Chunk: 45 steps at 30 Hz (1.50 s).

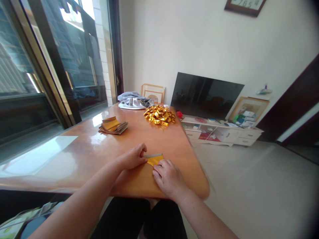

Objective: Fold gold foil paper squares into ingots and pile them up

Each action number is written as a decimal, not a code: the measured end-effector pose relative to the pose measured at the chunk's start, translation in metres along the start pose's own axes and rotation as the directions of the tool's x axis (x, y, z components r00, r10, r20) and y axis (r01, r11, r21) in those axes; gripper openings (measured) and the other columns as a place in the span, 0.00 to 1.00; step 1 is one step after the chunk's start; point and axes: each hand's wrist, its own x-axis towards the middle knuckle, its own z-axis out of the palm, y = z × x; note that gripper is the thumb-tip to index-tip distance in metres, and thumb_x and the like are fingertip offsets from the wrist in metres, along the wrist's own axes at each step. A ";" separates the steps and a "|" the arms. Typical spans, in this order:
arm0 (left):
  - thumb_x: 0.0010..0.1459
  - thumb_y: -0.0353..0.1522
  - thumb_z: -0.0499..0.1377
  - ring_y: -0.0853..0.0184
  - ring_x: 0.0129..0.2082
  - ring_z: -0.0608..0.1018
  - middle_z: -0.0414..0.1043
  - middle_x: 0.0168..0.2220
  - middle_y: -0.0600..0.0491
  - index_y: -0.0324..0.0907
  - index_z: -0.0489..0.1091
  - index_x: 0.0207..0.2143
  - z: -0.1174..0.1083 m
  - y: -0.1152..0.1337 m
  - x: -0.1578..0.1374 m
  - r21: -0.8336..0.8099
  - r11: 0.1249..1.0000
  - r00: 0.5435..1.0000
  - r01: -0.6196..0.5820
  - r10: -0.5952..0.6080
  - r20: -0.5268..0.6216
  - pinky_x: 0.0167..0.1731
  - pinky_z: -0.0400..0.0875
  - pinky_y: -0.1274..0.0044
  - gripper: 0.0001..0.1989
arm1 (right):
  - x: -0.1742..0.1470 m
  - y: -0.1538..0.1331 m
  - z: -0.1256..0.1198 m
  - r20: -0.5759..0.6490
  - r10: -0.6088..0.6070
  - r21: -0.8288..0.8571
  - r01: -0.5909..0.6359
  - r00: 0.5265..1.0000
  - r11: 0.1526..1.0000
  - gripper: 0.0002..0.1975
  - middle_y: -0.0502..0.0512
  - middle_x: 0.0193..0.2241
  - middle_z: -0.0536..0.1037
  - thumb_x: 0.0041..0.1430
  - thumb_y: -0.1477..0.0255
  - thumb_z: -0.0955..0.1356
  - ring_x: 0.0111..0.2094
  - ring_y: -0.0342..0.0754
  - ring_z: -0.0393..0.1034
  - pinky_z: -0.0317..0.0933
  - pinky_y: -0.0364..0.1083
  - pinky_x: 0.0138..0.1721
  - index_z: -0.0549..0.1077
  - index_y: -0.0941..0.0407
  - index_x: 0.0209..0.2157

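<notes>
A small sheet of gold paper (155, 160) with a grey folded edge lies on the table near its front edge. My left hand (134, 157) is closed at the paper's left end, thumb and fingertips pinching it. On the right, my right hand (168, 176) has its fingers curled over the near right part, pressing it against the tabletop. My fingers hide both ends of the sheet. Farther back on the left rests a stack of gold paper sheets (113, 126). A pile of folded shiny gold pieces (159, 115) sits toward the far end.
The glossy brown table (134, 134) has a rounded right corner. Bundled grey cloth (133, 100) lies at its far end, before a picture frame (153, 93). Beyond stand a television (206, 96) and a white cabinet (225, 134). Sliding glass doors (74, 66) line the left.
</notes>
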 end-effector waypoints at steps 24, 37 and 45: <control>0.59 0.26 0.53 0.66 0.34 0.74 0.71 0.34 0.52 0.42 0.71 0.31 0.026 0.029 -0.016 0.152 0.945 0.945 -0.289 0.307 -0.113 0.36 0.66 0.76 0.08 | 0.004 0.006 -0.001 0.045 0.000 0.105 -0.004 0.999 0.995 0.09 0.57 0.40 0.76 0.65 0.70 0.66 0.44 0.51 0.69 0.64 0.47 0.46 0.79 0.52 0.41; 0.61 0.38 0.58 0.64 0.38 0.75 0.71 0.36 0.52 0.45 0.74 0.34 0.022 0.038 -0.020 0.296 0.930 0.962 -0.217 0.255 -0.099 0.40 0.64 0.73 0.08 | 0.006 0.061 -0.023 0.046 0.183 0.201 -0.189 0.982 0.961 0.11 0.54 0.39 0.77 0.60 0.77 0.66 0.40 0.49 0.71 0.62 0.45 0.44 0.77 0.52 0.41; 0.61 0.38 0.59 0.64 0.37 0.75 0.72 0.37 0.53 0.46 0.74 0.37 0.023 0.035 -0.020 0.310 0.923 0.961 -0.227 0.264 -0.083 0.41 0.62 0.72 0.07 | 0.017 0.061 -0.018 0.092 0.119 0.281 -0.140 0.989 0.949 0.08 0.53 0.35 0.77 0.59 0.75 0.67 0.37 0.47 0.70 0.62 0.44 0.40 0.76 0.52 0.39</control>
